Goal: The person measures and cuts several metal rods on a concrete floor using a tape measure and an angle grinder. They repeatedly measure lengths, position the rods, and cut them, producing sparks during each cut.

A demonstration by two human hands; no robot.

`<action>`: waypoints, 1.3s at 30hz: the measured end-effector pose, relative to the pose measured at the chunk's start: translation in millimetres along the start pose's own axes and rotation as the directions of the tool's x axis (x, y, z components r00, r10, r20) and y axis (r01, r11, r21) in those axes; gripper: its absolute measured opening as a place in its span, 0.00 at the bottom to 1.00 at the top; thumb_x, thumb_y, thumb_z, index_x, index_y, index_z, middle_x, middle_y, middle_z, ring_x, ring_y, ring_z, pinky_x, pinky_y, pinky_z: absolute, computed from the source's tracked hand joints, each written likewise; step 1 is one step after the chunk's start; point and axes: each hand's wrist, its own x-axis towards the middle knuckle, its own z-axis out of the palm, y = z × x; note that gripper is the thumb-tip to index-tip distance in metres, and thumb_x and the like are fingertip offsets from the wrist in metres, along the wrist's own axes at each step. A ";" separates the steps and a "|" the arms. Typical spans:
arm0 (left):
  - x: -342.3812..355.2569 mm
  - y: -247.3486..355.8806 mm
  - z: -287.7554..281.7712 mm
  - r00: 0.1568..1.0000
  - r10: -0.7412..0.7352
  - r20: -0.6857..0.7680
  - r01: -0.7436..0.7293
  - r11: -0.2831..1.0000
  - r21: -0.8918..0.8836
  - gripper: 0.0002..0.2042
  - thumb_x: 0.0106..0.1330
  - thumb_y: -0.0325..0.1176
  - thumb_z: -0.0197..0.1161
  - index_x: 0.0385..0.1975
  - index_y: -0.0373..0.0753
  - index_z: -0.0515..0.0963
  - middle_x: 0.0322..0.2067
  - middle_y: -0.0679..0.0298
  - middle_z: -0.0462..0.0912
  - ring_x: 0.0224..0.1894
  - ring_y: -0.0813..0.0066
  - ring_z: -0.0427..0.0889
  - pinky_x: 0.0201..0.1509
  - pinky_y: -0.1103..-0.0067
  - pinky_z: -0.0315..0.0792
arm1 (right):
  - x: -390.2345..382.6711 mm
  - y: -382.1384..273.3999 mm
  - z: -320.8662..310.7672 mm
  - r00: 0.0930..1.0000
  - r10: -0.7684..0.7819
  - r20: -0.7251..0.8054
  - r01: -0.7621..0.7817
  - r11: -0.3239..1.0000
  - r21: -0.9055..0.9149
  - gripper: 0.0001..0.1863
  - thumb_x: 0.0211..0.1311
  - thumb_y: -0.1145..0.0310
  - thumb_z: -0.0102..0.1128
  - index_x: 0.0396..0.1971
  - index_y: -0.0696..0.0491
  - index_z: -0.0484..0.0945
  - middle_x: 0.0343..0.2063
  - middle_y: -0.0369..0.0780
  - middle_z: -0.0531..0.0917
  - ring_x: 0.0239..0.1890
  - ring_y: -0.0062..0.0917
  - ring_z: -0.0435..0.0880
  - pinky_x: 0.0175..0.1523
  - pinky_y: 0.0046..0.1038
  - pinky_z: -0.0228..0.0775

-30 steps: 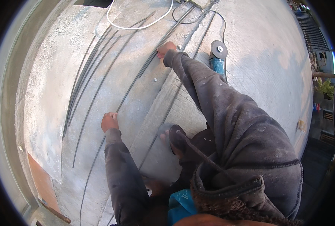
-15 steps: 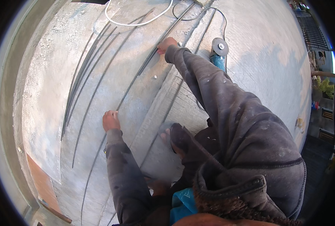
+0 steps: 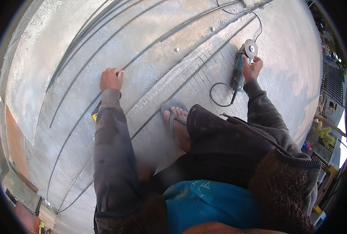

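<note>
My left hand (image 3: pixel 111 80) is closed around a long thin steel rod (image 3: pixel 140 54) low over the concrete. A small yellow-and-black object (image 3: pixel 94 114), partly hidden by my left wrist, is beside the rod. My right hand (image 3: pixel 253 68) is at the head end of a blue angle grinder (image 3: pixel 237 76), fingers apart, the thumb by its body. The grinder lies on the concrete with its round disc (image 3: pixel 251 48) at the far end. Whether my right palm touches the tool cannot be made out.
More steel rods (image 3: pixel 74 45) lie in a curved group at the left. Another rod (image 3: pixel 204 65) runs along the grooved concrete, past my sandalled foot (image 3: pixel 176 113). The grinder's cable (image 3: pixel 211 97) loops beside it. A brown board (image 3: pixel 15 136) lies at the left edge.
My right hand has let go of the rods and moved right to the grinder. My left hand stays on its rod. The view has shifted, and my foot shows more fully.
</note>
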 end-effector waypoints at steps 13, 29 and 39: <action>-46.6 91.4 22.0 0.940 0.268 -0.209 -0.334 0.843 -0.422 0.14 0.58 0.40 0.68 0.40 0.39 0.79 0.38 0.60 0.80 0.45 0.59 0.77 0.48 0.68 0.72 | 2.9 41.8 17.6 0.515 0.468 0.718 -0.741 0.664 0.098 0.27 0.44 0.60 0.75 0.44 0.59 0.79 0.35 0.40 0.83 0.35 0.27 0.83 0.40 0.31 0.74; -141.8 286.4 56.5 0.885 0.414 0.213 -0.039 0.522 -0.852 0.55 0.53 0.36 0.71 0.67 0.24 0.30 0.61 0.28 0.55 0.62 0.38 0.65 0.64 0.61 0.64 | -57.4 -120.0 -37.5 0.445 -0.122 0.887 -0.629 0.662 0.407 0.25 0.51 0.63 0.69 0.47 0.57 0.73 0.33 0.37 0.79 0.32 0.21 0.79 0.40 0.26 0.73; -138.3 264.0 50.3 0.897 0.416 0.153 -0.003 0.351 -0.936 0.54 0.56 0.33 0.67 0.68 0.28 0.27 0.62 0.27 0.53 0.59 0.37 0.68 0.60 0.62 0.67 | -55.1 -143.6 -39.2 0.218 -0.171 0.961 -0.912 0.315 0.263 0.22 0.57 0.63 0.61 0.49 0.59 0.72 0.39 0.44 0.82 0.40 0.29 0.83 0.49 0.30 0.76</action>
